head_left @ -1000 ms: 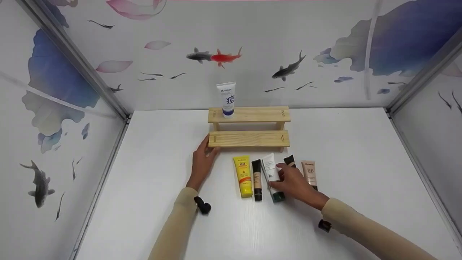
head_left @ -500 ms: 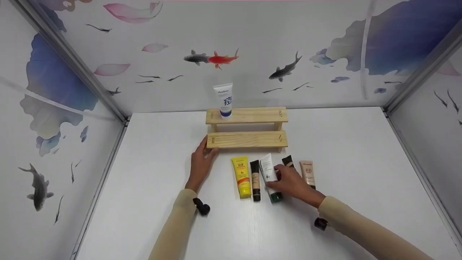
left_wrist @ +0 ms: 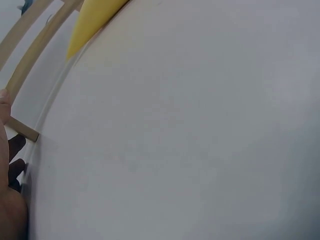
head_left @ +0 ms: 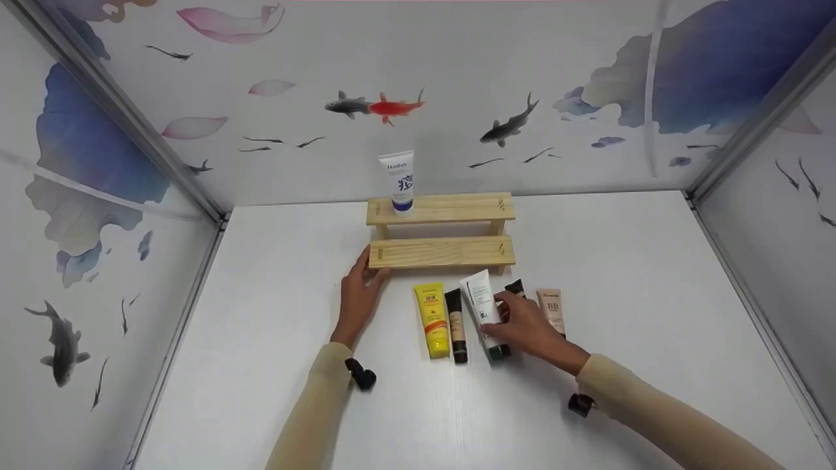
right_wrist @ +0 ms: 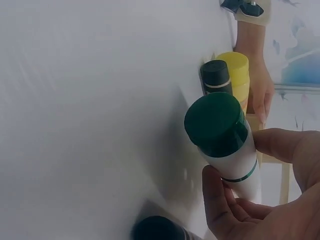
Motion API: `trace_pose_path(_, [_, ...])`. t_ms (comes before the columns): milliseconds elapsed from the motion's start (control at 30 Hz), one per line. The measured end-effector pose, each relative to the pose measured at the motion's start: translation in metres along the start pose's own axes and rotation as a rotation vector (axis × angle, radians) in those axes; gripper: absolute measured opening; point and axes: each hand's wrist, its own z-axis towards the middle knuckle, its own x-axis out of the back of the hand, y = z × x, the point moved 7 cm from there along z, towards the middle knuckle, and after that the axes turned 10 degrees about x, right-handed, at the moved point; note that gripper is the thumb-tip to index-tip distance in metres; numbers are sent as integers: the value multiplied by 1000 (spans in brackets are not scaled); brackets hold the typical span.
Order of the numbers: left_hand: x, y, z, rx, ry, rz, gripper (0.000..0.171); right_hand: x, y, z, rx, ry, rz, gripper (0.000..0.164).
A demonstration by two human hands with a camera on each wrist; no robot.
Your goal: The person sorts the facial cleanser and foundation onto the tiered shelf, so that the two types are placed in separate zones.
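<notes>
My right hand [head_left: 532,326] pinches a white squeeze tube [head_left: 480,294] with a dark green cap [right_wrist: 215,120], thumb on one side and fingers on the other. The right wrist view has the cap tilted toward the camera, with the tube's shadow on the table. My left hand [head_left: 359,297] grips the left end of the lower step of a two-step wooden rack [head_left: 450,252], thumb at its front edge and fingers beside the leg [left_wrist: 25,130]. On the upper step, toward the left, stands a white tube [head_left: 400,179] with a blue cap, upright.
Left of the held tube lie a yellow tube [head_left: 432,320] and a slim black-and-beige tube [head_left: 456,326]. On its right are a dark-ended tube [head_left: 516,287], partly hidden by my right hand, and a pinkish BB cream tube [head_left: 550,308]. Printed walls enclose the white table [head_left: 620,261].
The white tube with the green cap has shifted slightly up and toward the rack in my right hand. My left hand keeps its place on the rack, while the head view drifts slightly.
</notes>
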Motion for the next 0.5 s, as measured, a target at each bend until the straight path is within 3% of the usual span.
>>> trace_pose_path(500, [1, 3, -3, -6, -6, -5, 79, 28, 0, 7, 0, 72, 89, 63])
